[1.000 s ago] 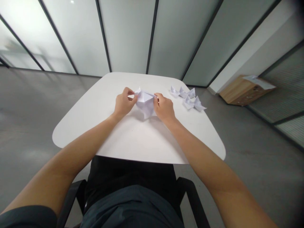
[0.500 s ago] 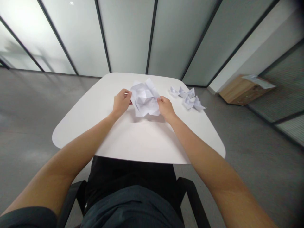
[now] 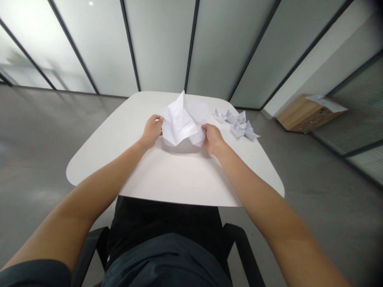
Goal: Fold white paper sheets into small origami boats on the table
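A creased white sheet of paper [image 3: 182, 121] is held between my two hands above the far half of the white table [image 3: 179, 175]. One fold of it stands up in a peak, and the lower edge curls over. My left hand [image 3: 153, 129] pinches the left edge, its fingertips partly behind the sheet. At the right edge, my right hand [image 3: 213, 136] grips the paper with the thumb on top; its other fingers are mostly hidden.
Several folded white paper shapes [image 3: 236, 121] lie on the table's right side. A wooden cabinet [image 3: 308, 113] stands on the floor at the right. Frosted glass panels [image 3: 158, 48] rise behind the table. Black chair armrests [image 3: 243, 251] flank my lap.
The paper has opened out wider, its crumpled middle spreading into larger faces with a raised peak. My right hand has shifted slightly right, the left slightly left.
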A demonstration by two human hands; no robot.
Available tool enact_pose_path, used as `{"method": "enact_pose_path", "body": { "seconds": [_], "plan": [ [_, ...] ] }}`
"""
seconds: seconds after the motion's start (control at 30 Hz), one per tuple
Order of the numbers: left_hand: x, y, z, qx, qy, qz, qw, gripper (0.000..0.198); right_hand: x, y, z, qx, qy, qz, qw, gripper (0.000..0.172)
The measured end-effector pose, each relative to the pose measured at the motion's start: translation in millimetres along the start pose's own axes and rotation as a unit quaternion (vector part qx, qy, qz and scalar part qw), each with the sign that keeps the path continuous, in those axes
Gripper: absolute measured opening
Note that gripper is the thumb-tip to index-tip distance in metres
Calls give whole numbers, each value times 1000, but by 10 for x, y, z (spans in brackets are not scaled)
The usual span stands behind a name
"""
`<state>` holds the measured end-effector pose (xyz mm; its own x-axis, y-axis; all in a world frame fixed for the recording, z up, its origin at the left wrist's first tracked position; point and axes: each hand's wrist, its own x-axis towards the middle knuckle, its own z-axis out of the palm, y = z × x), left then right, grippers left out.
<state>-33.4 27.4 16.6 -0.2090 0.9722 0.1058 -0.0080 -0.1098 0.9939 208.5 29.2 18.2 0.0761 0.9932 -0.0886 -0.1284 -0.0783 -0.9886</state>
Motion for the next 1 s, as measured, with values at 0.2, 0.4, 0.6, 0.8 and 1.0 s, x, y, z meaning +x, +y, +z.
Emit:
{"method": "enact_pose_path", "body": {
  "seconds": [0.2, 0.4, 0.6, 0.8, 1.0],
  "plan": [
    [129, -59, -122, 1, 30, 14, 999, 16, 55, -13, -50, 33, 21, -65, 997, 17],
    [384, 22, -522, 119, 89, 47, 988, 14, 124, -39, -216, -60, 59, -136, 987, 12],
    [477, 76, -875, 138, 3, -56, 989, 15, 278, 61, -402, -225, 101, -115, 962, 25],
    [449, 76, -961, 441, 93, 84, 889, 9, 396, 100, -550, -376, 128, -156, 904, 43],
    [118, 193, -472, 435, -122, 344, 823, 34, 430, 114, -510, -377, 97, -245, 888, 53]
  ]
}}
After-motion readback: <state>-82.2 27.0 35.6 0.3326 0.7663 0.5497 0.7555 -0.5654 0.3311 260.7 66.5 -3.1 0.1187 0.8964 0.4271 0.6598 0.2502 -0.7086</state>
